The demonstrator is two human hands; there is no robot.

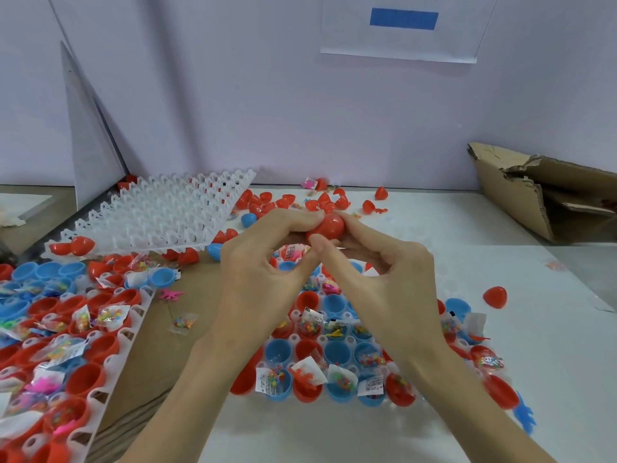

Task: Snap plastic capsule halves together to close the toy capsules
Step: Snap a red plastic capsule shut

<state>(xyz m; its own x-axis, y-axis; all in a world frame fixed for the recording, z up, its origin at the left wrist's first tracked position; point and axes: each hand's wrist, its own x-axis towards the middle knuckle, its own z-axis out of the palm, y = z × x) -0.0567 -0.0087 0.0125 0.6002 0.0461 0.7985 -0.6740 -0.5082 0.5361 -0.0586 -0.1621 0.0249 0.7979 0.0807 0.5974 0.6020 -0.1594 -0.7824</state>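
Both forearms reach up from the bottom edge and meet over the middle of the white table point(450, 228). The left hand point(263, 262) and the right hand point(384, 265) are raised above the work, wrists apart and fingertips drawn together. Between them sits a red capsule point(329, 226): the left thumb and curled fingers pinch it from the left, and the right thumb and forefinger pinch it from the right and below, the remaining right fingers bent loosely under it. Whether its halves are fully seated cannot be told.

Directly under the hands lies a white holding tray point(337, 355) filled with open red and blue capsule halves, many holding small packets of coloured toy bits; the hands and wrists hide its middle rows. A second filled tray point(110, 332) lies at the left on brown cardboard. An empty white tray point(160, 212) rests tilted behind it. A torn cardboard box point(547, 192) stands at the far right against the wall. Loose red halves point(267, 200) are scattered near the wall beyond the hands, and a single red half point(495, 296) lies apart to the right.
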